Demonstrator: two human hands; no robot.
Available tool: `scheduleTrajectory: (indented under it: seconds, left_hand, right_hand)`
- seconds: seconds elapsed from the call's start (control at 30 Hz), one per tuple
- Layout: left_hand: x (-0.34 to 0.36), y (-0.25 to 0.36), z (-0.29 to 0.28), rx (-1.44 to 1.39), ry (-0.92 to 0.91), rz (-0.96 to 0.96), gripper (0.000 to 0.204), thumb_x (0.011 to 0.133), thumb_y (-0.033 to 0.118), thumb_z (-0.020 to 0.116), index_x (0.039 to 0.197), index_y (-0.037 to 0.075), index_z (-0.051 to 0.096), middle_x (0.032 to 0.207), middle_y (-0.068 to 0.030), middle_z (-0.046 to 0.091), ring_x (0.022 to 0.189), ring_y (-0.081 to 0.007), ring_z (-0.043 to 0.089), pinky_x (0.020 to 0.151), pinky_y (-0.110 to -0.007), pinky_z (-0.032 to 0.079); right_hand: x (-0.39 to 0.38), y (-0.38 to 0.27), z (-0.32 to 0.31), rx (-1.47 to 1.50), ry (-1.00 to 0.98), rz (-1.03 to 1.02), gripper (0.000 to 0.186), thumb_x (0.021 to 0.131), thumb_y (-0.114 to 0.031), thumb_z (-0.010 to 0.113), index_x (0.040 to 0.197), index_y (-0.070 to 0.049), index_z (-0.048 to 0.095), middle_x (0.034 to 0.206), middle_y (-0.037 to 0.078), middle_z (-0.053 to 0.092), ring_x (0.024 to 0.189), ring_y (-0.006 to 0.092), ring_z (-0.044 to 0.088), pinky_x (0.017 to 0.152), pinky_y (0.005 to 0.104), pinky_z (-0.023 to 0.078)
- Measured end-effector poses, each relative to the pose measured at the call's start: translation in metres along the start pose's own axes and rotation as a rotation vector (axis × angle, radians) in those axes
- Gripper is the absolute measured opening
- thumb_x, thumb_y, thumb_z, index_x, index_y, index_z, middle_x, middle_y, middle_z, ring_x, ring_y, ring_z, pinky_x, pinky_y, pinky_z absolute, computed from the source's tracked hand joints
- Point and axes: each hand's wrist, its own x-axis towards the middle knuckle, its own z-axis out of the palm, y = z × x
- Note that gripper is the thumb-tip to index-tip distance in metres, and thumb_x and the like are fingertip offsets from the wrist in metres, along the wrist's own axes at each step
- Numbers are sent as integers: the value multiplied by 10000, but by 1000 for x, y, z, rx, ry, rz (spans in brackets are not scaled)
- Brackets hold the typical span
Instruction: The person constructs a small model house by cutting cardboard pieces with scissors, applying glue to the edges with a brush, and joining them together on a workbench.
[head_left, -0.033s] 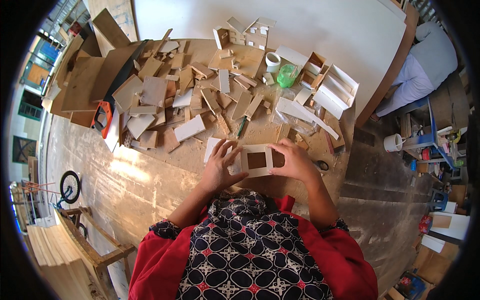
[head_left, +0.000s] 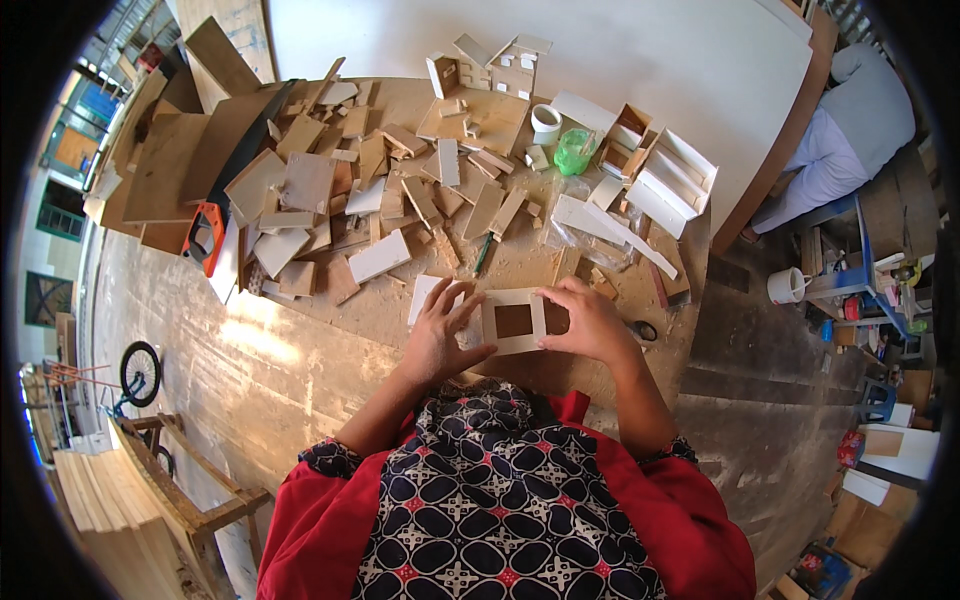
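Note:
Close to my body, over the near edge of the worktable, both hands hold a small pale wooden frame with a square opening. My left hand has its thumb and fingertips closed on the frame's left side. On the right side, the thumb and index finger of my right hand pinch the frame, leaving a gap between palm and wood. A white flat piece lies partly hidden behind my left hand. Beyond the hands, a dark green pencil-like stick rests among wood offcuts.
A small house-like wooden model stands at the back. A white roll, a cut green plastic bottle and a white divided box sit back right. An orange-handled saw leans left. A person sits far right.

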Motion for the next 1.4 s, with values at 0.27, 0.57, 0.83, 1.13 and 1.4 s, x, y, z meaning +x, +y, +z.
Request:
scheduleTrajectory:
  seconds: [0.27, 0.57, 0.83, 1.13, 1.4]
  left_hand:
    - [-1, 7, -5, -60, 43, -4, 695, 694, 282, 783, 1316, 80, 547, 1351, -171, 493, 1320, -419, 372, 1086, -492, 343]
    - [-25, -43, -7, 104, 262, -133, 562, 757, 175, 732, 1284, 80, 561, 1322, -176, 519, 1292, -398, 413, 1059, -490, 367]
    - [-24, -39, -3, 279, 189, -238, 908, 591, 380, 851, 1366, 83, 484, 1397, -127, 476, 1352, -377, 353, 1102, -486, 303]
    - [-12, -43, -7, 166, 151, -383, 1048, 545, 245, 873, 1453, 96, 371, 1318, -128, 513, 1264, -339, 420, 1055, -481, 338]
    - [-4, -69, -26, -235, 181, -589, 592, 673, 152, 815, 1223, 39, 628, 863, -34, 649, 796, -143, 602, 741, -280, 492]
  right_hand:
    - [-2, -1, 0, -14, 48, 4, 756, 640, -337, 822, 1307, -107, 549, 1117, 142, 575, 985, 352, 617, 841, 425, 511]
    - [-22, 16, -3, 18, 114, 169, 691, 704, -280, 773, 1322, -94, 523, 1141, 167, 595, 1026, 351, 614, 862, 425, 502]
    - [-36, 31, 13, 31, 294, 199, 518, 724, -156, 749, 1208, -55, 595, 1071, 148, 613, 925, 314, 634, 801, 403, 510]
    - [-36, 32, 16, 12, 301, 200, 482, 734, -126, 739, 1190, -54, 603, 1072, 155, 602, 911, 329, 628, 792, 408, 506]
    - [-37, 41, 19, 6, 311, 193, 473, 725, -117, 741, 1177, -65, 612, 1041, 144, 603, 874, 328, 621, 764, 408, 502]
